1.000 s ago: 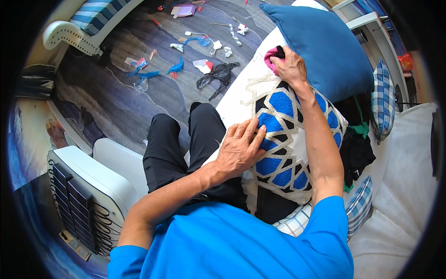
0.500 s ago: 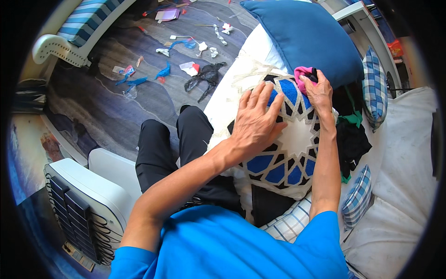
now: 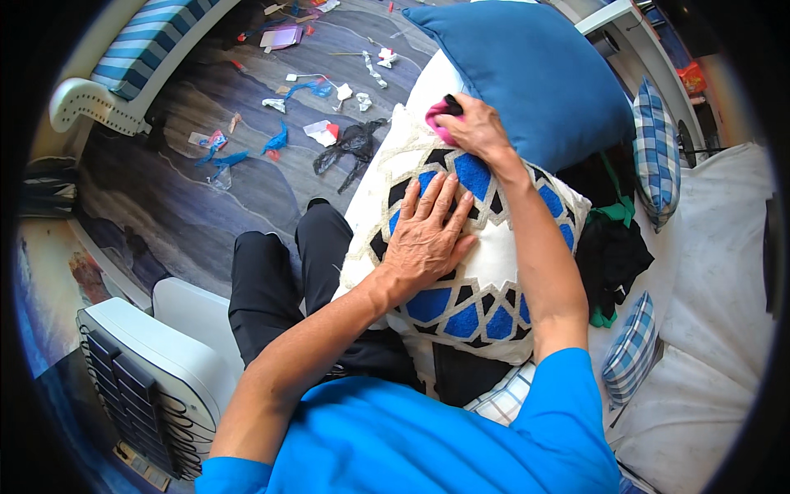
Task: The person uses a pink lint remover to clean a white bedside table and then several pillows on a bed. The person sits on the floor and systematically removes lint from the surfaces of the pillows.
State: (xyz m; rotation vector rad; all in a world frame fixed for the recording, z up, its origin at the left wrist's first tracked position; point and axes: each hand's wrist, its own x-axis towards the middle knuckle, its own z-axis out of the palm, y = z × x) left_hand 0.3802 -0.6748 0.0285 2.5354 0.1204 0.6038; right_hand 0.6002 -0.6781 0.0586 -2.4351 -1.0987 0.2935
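Observation:
A white cushion (image 3: 494,262) with a blue, black and beige star pattern lies in front of me, beside my legs. My left hand (image 3: 428,239) rests flat on its left half, fingers spread. Near the cushion's far corner, my right hand (image 3: 481,128) grips a pink and black cloth (image 3: 442,123) that touches the cover. The fingers partly hide the cloth. A large plain blue cushion (image 3: 543,74) lies just beyond the right hand.
Plastic scraps, a black plastic bag (image 3: 352,148) and a purple box (image 3: 281,37) litter the floor at the far left. Checked cushions (image 3: 657,156) and a black and green garment (image 3: 611,255) lie to the right. A white appliance (image 3: 164,350) stands at the near left.
My right hand has swept the cloth leftward along the cushion's far edge to its far corner. My left hand has come down onto the cushion, slightly left and nearer.

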